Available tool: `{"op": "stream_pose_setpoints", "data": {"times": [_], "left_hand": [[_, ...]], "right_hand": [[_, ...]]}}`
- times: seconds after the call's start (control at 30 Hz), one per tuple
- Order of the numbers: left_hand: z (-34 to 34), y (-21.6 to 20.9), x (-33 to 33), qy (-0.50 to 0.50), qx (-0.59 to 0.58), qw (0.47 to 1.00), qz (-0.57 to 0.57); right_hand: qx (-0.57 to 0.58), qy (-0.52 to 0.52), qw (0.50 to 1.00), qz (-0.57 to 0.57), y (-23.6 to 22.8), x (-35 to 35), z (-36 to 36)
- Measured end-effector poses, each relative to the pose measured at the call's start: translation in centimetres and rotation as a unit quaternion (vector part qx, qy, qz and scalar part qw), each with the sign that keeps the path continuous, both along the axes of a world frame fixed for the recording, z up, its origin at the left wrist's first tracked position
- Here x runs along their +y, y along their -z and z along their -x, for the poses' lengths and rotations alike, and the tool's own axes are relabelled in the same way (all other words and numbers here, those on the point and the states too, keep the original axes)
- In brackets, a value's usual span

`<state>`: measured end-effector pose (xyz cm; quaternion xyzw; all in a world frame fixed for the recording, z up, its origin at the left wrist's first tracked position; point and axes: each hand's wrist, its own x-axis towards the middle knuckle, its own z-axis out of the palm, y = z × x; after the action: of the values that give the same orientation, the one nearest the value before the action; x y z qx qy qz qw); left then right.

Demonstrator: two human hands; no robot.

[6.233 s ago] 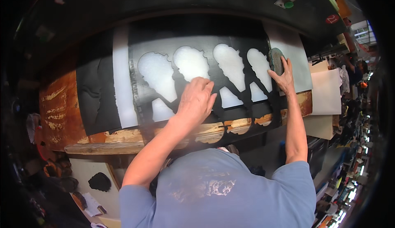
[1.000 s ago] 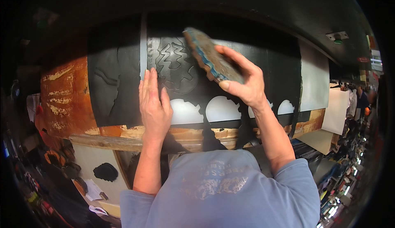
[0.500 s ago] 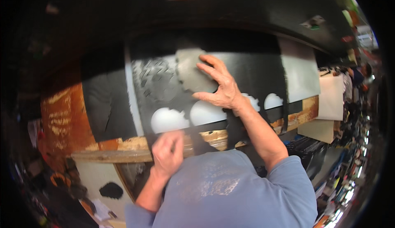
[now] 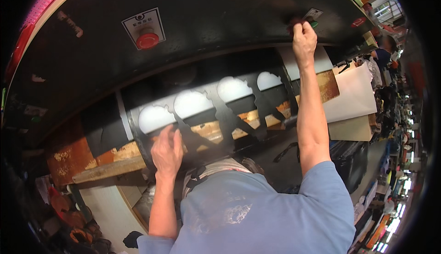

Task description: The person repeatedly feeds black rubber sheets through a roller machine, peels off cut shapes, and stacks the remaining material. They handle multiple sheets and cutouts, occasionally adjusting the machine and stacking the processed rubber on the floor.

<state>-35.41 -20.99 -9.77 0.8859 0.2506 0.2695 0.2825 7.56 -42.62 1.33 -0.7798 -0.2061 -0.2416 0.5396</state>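
My right hand (image 4: 304,43) is raised to the dark machine front (image 4: 220,20). Its fingers are closed at a small dark red spot beside a green button (image 4: 314,24), and what they touch is hidden. Lower on the left, my left hand (image 4: 167,150) is slightly blurred, its fingers loosely apart with nothing seen in them. It hovers by the near edge of a black sheet (image 4: 202,137) that has several rounded cut-outs. White surface (image 4: 193,105) shows through the holes, and ragged strips of the sheet hang over the table's front edge.
A red push button (image 4: 148,40) sits on the machine front, left of centre. The worn wooden board (image 4: 108,167) runs along the table edge. At the right stand a large white sheet (image 4: 351,93) and black plastic (image 4: 351,162). A person (image 4: 385,52) is farther off.
My right hand has left the grey notched plate and risen right to the machine front. The plate is no longer plainly visible. My left hand has moved slightly left and up, its fingers loosening.
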Motion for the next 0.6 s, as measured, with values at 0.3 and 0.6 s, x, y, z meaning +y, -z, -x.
{"op": "stream_pose_setpoints", "data": {"times": [0.3, 0.6], "left_hand": [[-1.4, -0.2, -0.8, -0.055, 0.053, 0.997, -0.005], [-3.5, -0.4, -0.1, -0.139, 0.091, 0.986, -0.009]], "right_hand": [[-0.067, 0.031, 0.989, -0.129, 1.5, -4.3, 8.3], [0.229, -0.062, 0.971, -0.007, 11.1, -7.3, 14.1]]}}
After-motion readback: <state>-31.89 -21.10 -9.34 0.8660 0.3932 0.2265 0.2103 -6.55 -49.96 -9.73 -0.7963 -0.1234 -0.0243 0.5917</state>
